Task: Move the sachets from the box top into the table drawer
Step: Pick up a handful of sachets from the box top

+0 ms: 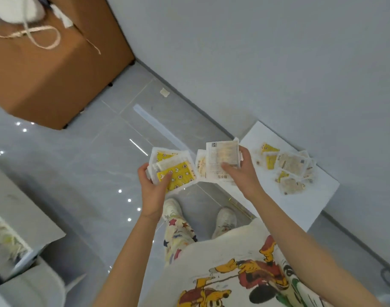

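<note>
Two fistfuls: the left hand (pixel 153 189) pinches yellow star-print sachets (pixel 181 176), the right hand (pixel 242 176) grips label-side sachets (pixel 221 153) (thumb on top). Loose sachets (pixel 289 167) lie on the white box top (pixel 300 208) at three o'clock.

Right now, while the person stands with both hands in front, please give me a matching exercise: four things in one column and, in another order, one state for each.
Things
1. left hand
2. right hand
3. white box top
4. brown cardboard box

States
a. a pale cord lies on it
b. grips yellow-patterned sachets
c. loose sachets lie on it
d. grips white-printed sachets

Pairs: 1-b, 2-d, 3-c, 4-a
</note>
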{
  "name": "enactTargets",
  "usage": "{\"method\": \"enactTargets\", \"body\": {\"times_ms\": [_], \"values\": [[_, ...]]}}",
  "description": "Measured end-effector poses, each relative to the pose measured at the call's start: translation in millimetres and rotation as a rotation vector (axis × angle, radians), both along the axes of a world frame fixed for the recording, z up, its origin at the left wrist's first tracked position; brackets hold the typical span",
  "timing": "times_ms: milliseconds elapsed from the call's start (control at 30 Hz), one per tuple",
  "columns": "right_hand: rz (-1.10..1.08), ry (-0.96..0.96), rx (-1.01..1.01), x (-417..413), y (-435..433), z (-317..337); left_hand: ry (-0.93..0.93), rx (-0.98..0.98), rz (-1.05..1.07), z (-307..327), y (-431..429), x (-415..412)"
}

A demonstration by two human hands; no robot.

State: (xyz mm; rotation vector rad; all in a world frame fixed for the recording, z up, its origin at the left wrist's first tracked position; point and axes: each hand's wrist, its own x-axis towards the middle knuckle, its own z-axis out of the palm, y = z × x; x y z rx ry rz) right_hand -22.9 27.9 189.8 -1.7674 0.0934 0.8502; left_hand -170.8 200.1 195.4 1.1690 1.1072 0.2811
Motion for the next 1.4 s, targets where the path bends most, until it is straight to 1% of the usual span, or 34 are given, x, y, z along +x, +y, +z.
{"method": "enactTargets", "body": {"times_ms": [133,233,367,500,700,1000,1133,1200,1267,1400], "values": [[0.166,-0.097,0.029,-31.7,73.7,41.3,-0.011,0.008,0.151,30.8,47.2,-61.8],[0.285,-0.147,0.004,-58.1,130.2,67.4,-0.017,0.032,0.241,51.2,87.2,-101.9],[0.421,-0.159,-0.003,-92.5,200.1,90.7,-0.037,0.063,0.337,73.6,134.1,-146.9],[0.522,-0.159,0.02,-121.0,263.0,101.9,-0.026,0.078,0.441,81.0,177.2,-186.6],[0.652,-0.124,0.077,-152.4,346.7,99.8,-0.027,0.083,0.658,77.7,224.5,-220.7],[0.894,-0.074,0.083,-159.1,475.1,66.6,-0.036,0.05,1.01,49.2,299.9,-236.5],[1.015,-0.081,0.076,-153.7,530.7,64.9,-0.045,0.015,1.188,37.8,328.8,-238.6],[1.046,-0.084,0.056,-152.7,549.2,67.1,-0.049,0.014,1.236,35.5,336.1,-241.5],[1.111,-0.103,0.045,-155.7,576.7,65.7,-0.062,-0.002,1.341,32.7,346.7,-247.9],[1.181,-0.094,0.054,-174.1,626.0,71.5,-0.048,0.006,1.443,33.5,362.7,-270.7]]}}
